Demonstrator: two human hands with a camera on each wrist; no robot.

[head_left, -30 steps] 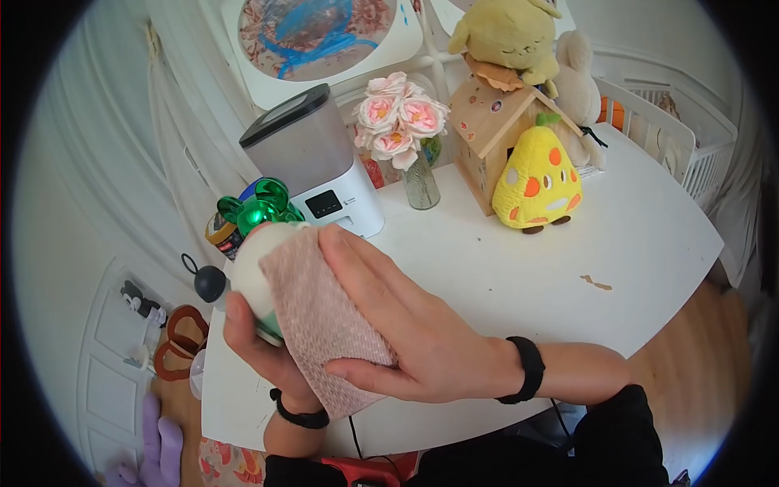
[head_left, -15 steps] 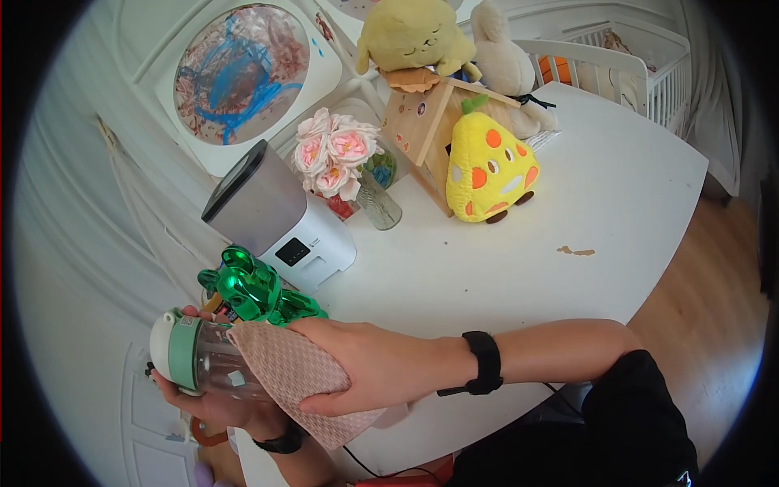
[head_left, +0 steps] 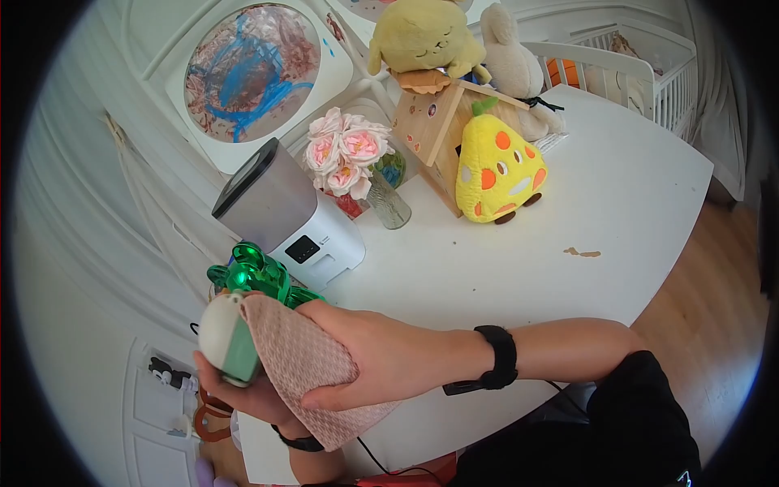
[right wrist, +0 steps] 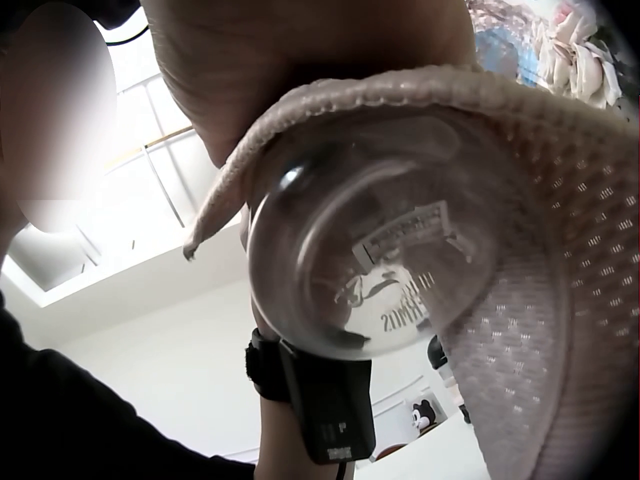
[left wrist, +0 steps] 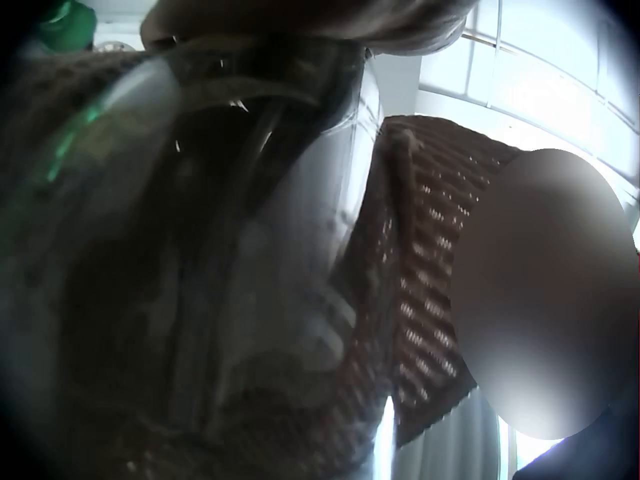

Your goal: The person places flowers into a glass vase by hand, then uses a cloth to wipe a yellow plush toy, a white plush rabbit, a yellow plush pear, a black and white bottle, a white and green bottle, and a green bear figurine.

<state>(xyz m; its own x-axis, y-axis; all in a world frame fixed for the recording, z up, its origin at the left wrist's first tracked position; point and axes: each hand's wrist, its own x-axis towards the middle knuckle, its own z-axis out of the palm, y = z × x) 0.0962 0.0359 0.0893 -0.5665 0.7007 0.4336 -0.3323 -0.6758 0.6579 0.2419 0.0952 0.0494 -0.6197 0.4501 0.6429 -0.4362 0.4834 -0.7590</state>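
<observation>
A water bottle (head_left: 217,337) with a white and green lid lies tilted in my left hand (head_left: 264,399), its lid end toward the left. The left fingers curl round it from below. My right hand (head_left: 377,349) grips a pink waffle-weave cloth (head_left: 296,345) and presses it over the bottle's body, up to the green band. In the right wrist view the round clear base of the bottle (right wrist: 385,250) shows, with the cloth draped round it. The left wrist view looks close along the transparent bottle wall (left wrist: 200,250), with the cloth (left wrist: 430,290) beside it.
Just behind the hands stands a shiny green bear figure (head_left: 260,272), next to a grey and white dispenser (head_left: 284,219). Further back are a vase of pink roses (head_left: 389,203), a wooden house (head_left: 430,130) and a yellow plush (head_left: 499,174), all on the white table (head_left: 568,284).
The head view has shifted. Half a second ago the bottle's clear body showed left of the cloth; now the cloth reaches the lid, which has turned. Both hands keep their hold.
</observation>
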